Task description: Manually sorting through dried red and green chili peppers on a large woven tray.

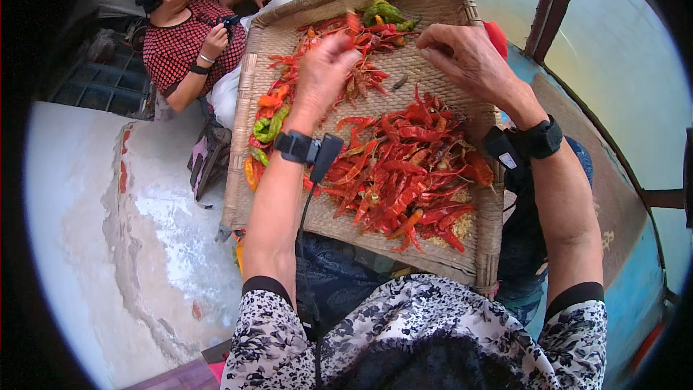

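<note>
A large rectangular woven basket tray [238,148] lies before me with chili peppers in it. The big near pile holds dried red chilies [404,173], and a looser heap of red chilies [368,72] lies farther back. My left hand [325,76] hovers above the far heap with its fingers closed. A blurred reddish piece [353,23] shows just beyond those fingertips; I cannot tell whether it is held. Over the tray's right side, my right hand [469,61] has its fingers curled into a pinch, and what is in them, if anything, is hidden.
Green peppers [382,13] sit at the tray's far end, others [271,126] along its left side. Pale seeds [462,227] lie by the near pile. At the far left a person [191,36] in a red checked shirt sits close to the tray. A pale wall stands at right.
</note>
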Tool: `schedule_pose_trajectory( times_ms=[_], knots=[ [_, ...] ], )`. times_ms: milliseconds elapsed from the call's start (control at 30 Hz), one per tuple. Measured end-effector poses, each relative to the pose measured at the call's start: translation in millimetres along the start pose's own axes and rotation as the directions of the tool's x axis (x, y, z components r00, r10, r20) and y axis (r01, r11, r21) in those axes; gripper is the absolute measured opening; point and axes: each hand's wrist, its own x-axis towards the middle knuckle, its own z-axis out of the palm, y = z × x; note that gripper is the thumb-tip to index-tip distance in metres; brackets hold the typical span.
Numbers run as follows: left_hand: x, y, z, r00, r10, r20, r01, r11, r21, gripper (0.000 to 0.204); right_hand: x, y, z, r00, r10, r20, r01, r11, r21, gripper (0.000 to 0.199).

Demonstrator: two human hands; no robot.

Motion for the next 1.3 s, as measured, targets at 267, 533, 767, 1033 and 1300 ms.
schedule_pose_trajectory(
  times_ms=[267, 533, 767, 1033, 1300],
  knots=[
    [-42.2, -34.5, 11.6, 0.876, -0.115, 0.469, -0.120, 0.889, 0.442, 0.024, -2.7, -4.7, 2.1, 0.987, 0.014, 0.162, -0.010, 1.000, -0.025, 0.016],
    [-66.6, -50.8, 23.1, 0.916, -0.058, 0.397, -0.085, 0.939, 0.334, 0.019, -8.6, 2.8, 17.5, 0.967, 0.002, 0.255, 0.010, 0.999, -0.042, 0.016],
    [-62.2, -14.8, 3.0, 0.946, -0.100, 0.307, 0.140, 0.984, -0.109, 0.015, -11.1, -13.0, 26.1, 0.959, -0.078, 0.274, 0.043, 0.990, 0.131, 0.023],
    [-68.6, 26.2, 15.1, 0.892, -0.114, 0.438, 0.339, 0.810, -0.479, 0.010, -8.6, -18.8, 21.8, 0.916, -0.070, 0.395, -0.031, 0.969, 0.244, 0.031],
    [-14.2, -8.4, -24.1, 0.932, 0.138, -0.334, -0.071, 0.976, 0.206, 0.024, -9.2, -16.3, 6.9, 0.932, 0.051, 0.359, -0.078, 0.995, 0.060, 0.023]
  ],
)
